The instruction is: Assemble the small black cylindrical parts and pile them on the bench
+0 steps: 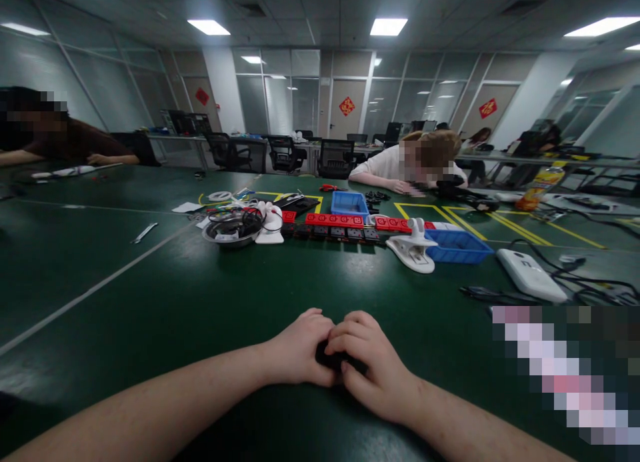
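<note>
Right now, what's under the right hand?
A dark object shows partly between the right hand and the left hand. Fingers cover the rest, so its full shape and whatever lies beneath it can't be seen.

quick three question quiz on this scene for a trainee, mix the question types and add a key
1. True or false: the left hand and the right hand both touch the same dark object.
2. Fill in: the metal bowl holds dark ____.
3. The plastic tray farther right in view is: A) white B) blue C) orange

Key: 1. true; 2. cables; 3. B
</note>
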A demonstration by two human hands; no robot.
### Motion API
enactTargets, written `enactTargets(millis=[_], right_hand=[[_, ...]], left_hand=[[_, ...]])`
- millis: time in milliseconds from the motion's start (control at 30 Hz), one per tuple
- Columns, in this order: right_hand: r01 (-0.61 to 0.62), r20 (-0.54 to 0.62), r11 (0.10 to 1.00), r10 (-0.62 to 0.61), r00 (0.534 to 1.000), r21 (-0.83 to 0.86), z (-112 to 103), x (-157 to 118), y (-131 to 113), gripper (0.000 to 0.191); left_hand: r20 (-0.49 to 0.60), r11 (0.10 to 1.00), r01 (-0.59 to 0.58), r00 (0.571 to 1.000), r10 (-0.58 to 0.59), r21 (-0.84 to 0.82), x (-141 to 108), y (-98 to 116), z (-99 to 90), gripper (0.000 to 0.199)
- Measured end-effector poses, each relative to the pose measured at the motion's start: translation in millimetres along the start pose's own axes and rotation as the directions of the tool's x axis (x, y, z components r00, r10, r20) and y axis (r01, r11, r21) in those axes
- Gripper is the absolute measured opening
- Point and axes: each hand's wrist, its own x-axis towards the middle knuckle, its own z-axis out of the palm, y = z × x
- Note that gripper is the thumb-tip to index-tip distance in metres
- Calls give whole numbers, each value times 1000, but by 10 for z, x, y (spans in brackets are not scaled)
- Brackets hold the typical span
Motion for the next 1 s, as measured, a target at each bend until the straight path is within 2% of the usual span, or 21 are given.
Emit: enactTargets(millis=[233,367,500,600,833,1000], right_hand=[[105,32,994,-106,994,35,-5,-13,-22,18],[124,5,991,-124,992,42,-12,-24,-32,19],[45,-66,998,-42,997,42,4,-38,-24,19],[-50,-71,999,51,996,17,27,-45,2,15],[-183,-31,982,181,983,-55,55,-40,39,13],[-169,-24,983,168,985,-66,53,-33,20,9]], left_hand=[[12,1000,-11,1000,11,-10,6,-48,23,23],[24,1000,4,1000,-5,6,-8,-9,12,24],[-1,998,29,1000,-29,-52,-18,43,-2,43],[-30,998,50,998,-51,-47,-11,61,10,50],[-48,995,103,994,-103,-10,-12,92,16,30],[-34,996,92,995,-92,-14,-10,81,5,27]])
